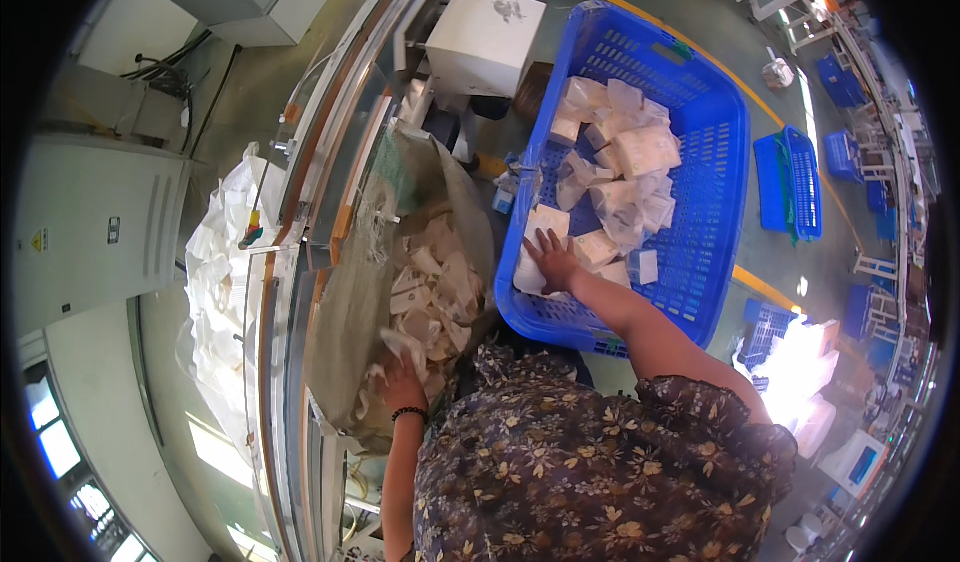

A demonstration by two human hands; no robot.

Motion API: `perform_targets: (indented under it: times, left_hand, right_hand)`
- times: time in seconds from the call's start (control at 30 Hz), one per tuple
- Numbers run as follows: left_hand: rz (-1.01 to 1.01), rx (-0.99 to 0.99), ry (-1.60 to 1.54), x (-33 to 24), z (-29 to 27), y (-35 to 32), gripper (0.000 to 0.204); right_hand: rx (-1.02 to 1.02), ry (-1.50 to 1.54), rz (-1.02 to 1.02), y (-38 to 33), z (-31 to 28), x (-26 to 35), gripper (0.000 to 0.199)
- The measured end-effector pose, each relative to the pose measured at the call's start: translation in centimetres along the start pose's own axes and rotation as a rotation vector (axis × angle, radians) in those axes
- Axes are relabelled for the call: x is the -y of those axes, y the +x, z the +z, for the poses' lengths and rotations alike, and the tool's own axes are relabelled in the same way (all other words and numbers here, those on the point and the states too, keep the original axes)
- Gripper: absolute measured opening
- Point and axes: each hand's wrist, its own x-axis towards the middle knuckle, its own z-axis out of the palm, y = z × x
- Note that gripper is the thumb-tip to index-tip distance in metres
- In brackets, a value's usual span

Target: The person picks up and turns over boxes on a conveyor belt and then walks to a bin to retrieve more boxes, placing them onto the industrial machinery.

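A: What stands at the far left?
B: A pale grey cabinet [95, 227]. Right of it, a bulging white bundle [222, 287] sits against long metal rails [290, 197].

A: And past the rails?
B: A greyish sack [350, 272], its mouth gaping, with a jumble of pale pieces [440, 277] and thin wrapping inside.

A: Where is the left grip [403, 386]?
B: At the sack's near end, a dark beaded bracelet [410, 414] on the wrist. Its fingertips are next to some crumpled wrapping [404, 346]; I can't tell whether they grasp it.

A: Further right?
B: A white box-shaped unit [485, 42] near the top, then a big blue basket [725, 212] on the floor. The right grip [555, 264] reaches into its near left corner, fingers spread and unclenched, lying on a pale box [548, 223].

A: Anything else in there?
B: More pale boxes [645, 150], several in clear bags, heaped from the middle toward the left side.

A: Beyond that?
B: A smaller blue basket [808, 187] on the floor, with something green over one side.
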Motion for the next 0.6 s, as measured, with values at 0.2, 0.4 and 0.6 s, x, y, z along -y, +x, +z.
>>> perform_targets:
  times: [0.2, 0.4, 0.6]
  left_hand:
    - [-0.283, 0.475, -0.342, 1.6, 1.4, -3.1, 0.107]
    - [-0.258, 0.360, -0.400, 3.3, -4.5, -3.5, 0.089]
    - [-0.296, 0.071, -0.518, 3.6, -9.1, -3.5, 0.042]
  right_hand:
    - [-0.104, 0.147, -0.048, 1.6, 2.5, -1.5, 0.123]
    - [-0.082, -0.255, -0.219, -1.8, -0.2, -1.7, 0.104]
    - [-0.311, -0.016, -0.081, 3.5, 4.8, -0.9, 0.062]
